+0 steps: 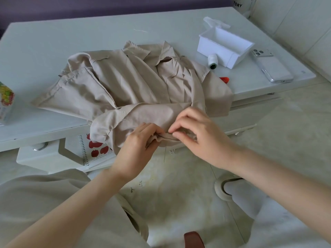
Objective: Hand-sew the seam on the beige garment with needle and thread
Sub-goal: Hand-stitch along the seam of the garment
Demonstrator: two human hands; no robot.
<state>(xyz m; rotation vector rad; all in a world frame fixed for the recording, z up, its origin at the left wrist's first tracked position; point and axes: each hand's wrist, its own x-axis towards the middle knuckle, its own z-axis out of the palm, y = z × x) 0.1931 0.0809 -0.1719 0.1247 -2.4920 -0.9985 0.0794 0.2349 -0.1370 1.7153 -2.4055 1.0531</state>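
White table (53,36) carries the beige garment (125,77), its near edge drooping over the front. There the left hand (141,142) has its grip clamped on a folded seam. Just right of it, the right hand (198,135) pinches the same fold. A thread (165,153) dangles below them; I cannot make out the needle. Stitching looks under way, and the next move calls for a steady push through both layers.

entry: we read one text only, dark capitals "tory" on a white object (239,5) at the top edge, beyond the tabletop (71,33); any earlier letters are cut off. apple-print notebook (96,149): small lines of print below the apples, too small to read. fruit-print carton (5,102), left edge: lettering blurred.
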